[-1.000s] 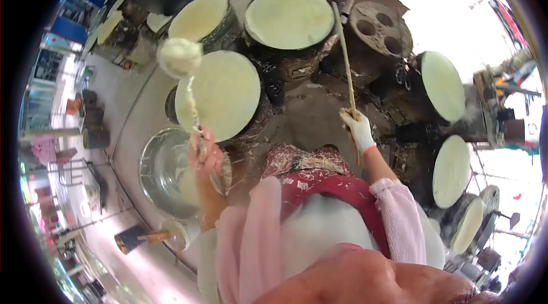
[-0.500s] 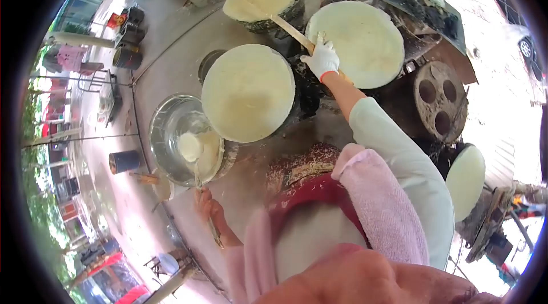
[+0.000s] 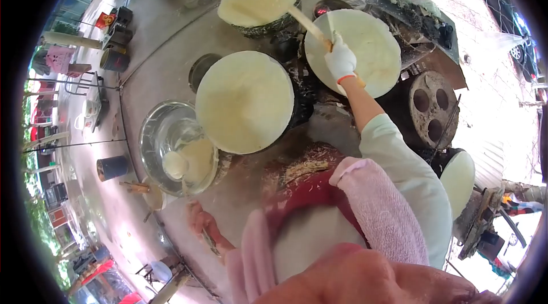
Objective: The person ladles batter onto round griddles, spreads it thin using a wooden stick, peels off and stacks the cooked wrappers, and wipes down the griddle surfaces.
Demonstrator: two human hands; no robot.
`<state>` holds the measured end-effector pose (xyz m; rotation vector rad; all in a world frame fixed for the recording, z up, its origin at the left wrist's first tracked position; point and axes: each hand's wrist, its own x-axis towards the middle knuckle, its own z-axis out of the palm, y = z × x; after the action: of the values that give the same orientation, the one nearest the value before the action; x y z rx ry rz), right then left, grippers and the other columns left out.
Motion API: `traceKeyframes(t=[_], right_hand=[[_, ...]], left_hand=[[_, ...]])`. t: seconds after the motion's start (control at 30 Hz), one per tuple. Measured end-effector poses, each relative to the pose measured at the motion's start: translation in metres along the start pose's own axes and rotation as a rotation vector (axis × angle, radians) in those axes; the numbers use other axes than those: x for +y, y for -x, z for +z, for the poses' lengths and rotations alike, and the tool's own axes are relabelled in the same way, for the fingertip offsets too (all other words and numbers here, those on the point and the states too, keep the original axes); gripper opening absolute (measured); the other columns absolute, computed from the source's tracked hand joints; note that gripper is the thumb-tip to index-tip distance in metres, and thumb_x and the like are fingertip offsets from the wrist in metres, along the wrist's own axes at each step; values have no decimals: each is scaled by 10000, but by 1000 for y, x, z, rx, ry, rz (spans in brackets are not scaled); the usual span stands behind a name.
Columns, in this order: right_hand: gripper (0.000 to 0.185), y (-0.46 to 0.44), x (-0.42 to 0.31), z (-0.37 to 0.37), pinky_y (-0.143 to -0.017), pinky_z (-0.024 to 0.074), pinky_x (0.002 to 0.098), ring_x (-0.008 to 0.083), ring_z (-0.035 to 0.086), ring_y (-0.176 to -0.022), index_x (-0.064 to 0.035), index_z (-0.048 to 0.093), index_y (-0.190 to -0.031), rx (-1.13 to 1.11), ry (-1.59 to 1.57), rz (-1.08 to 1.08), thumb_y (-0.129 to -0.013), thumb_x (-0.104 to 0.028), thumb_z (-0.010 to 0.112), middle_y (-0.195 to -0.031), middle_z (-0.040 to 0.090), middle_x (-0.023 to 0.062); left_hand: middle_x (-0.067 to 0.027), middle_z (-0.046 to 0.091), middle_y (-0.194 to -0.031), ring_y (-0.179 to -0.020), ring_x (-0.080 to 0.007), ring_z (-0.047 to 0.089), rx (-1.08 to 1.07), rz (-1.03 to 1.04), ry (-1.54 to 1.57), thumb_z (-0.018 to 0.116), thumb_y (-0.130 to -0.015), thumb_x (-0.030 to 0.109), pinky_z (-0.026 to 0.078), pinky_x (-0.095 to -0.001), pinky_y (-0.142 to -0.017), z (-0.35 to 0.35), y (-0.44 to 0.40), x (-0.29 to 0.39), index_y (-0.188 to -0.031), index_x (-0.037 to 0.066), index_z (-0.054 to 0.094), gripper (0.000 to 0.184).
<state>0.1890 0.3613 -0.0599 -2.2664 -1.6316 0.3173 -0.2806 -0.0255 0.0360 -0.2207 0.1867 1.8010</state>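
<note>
My left hand (image 3: 201, 219) is closed round the handle of a ladle. The ladle's pale, batter-coated bowl (image 3: 175, 164) is inside a large metal basin (image 3: 153, 133) with pale batter (image 3: 197, 161) in it. My right hand (image 3: 341, 59), in a white glove, grips a long wooden stick (image 3: 308, 23) above the right round pan of pale batter (image 3: 374, 47). The stick's far end reaches over the upper pan's batter sheet (image 3: 257, 1) and blurs there. Between basin and right pan lies another round pale sheet (image 3: 245, 101), with neither hand on it.
A stove piece with three holes (image 3: 432, 107) stands at the right, another pale round sheet (image 3: 458, 181) below it. A cluttered dark board (image 3: 414, 15) is at upper right. A dark bucket (image 3: 112, 168) and a small stool-like object (image 3: 153, 196) stand at left.
The view has turned. My gloved right hand has gone from beside my body to above the pans with the stick. The ladle has come down from the air into the basin.
</note>
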Motion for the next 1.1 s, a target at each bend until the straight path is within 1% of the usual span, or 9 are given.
traceKeyframes(t=[0.13,0.23,0.53,0.63,0.67,0.73,0.93,1.03,1.1], right_hand=[[515,-4,31,-53,-842,513,460,364,662,-978,-152,496,-1367,117,-172,26,-868,-251,573,-1097,674,202],[507,-14,63,-81,-869,504,440,348,652,-1016,-139,536,-1337,203,-183,-47,-853,-273,606,-1145,666,186],[525,-61,82,-165,-897,500,434,367,629,-1047,-163,550,-1326,198,-12,-271,-823,-296,618,-1132,668,172],[523,-76,56,-195,-893,484,475,389,609,-1053,-179,534,-1338,167,144,-425,-830,-294,585,-1120,665,176],[494,-80,43,-206,-772,522,417,328,674,-874,-89,566,-1280,199,268,-536,-838,-304,611,-967,703,166],[496,-82,1,-225,-841,511,446,355,651,-972,-174,549,-1333,154,449,-642,-842,-222,597,-1077,681,165],[401,-95,-143,-223,-851,499,445,365,645,-969,-92,627,-1219,-86,510,-808,-829,-112,536,-1060,681,177],[384,-162,-188,-186,-699,521,393,301,676,-773,-68,644,-1187,107,396,-1166,-820,-173,604,-902,709,155],[403,-163,-237,-203,-742,529,409,320,685,-826,-38,678,-1097,36,307,-972,-729,-202,664,-905,698,210]], left_hand=[[-107,471,-896,-575,-66,415,-24,-41,61,325,-1036,133,349,-190,-400,-3,-17,7,-1282,-14,392,294],[-59,391,-681,-399,-120,362,163,96,-38,344,-1053,189,363,-212,-403,18,-26,-4,-1169,-124,371,336],[-28,397,-702,-432,-67,341,125,-20,55,332,-1054,168,267,-194,-404,1,-40,13,-1177,-109,401,310],[-19,411,-698,-423,-61,375,176,59,-14,317,-1056,160,225,-192,-403,-3,-43,16,-1168,-87,411,286],[-16,414,-698,-422,-60,389,118,22,-68,313,-1057,156,226,-192,-402,-6,-44,19,-1161,-82,412,277],[-10,421,-697,-421,-57,418,1,-44,-177,306,-1058,148,227,-193,-400,-18,-48,29,-1147,-70,415,260],[-25,501,-777,-415,-20,337,-35,-139,-293,376,-1049,185,286,-145,-348,-39,-55,49,-1164,-16,458,246],[-3,408,-673,-384,-56,410,474,104,-473,347,-1053,140,213,-202,-368,-1,-53,21,-1124,-98,400,254],[0,402,-667,-381,-54,407,396,136,-291,351,-1051,137,207,-202,-363,-7,-54,15,-1122,-102,400,254]])
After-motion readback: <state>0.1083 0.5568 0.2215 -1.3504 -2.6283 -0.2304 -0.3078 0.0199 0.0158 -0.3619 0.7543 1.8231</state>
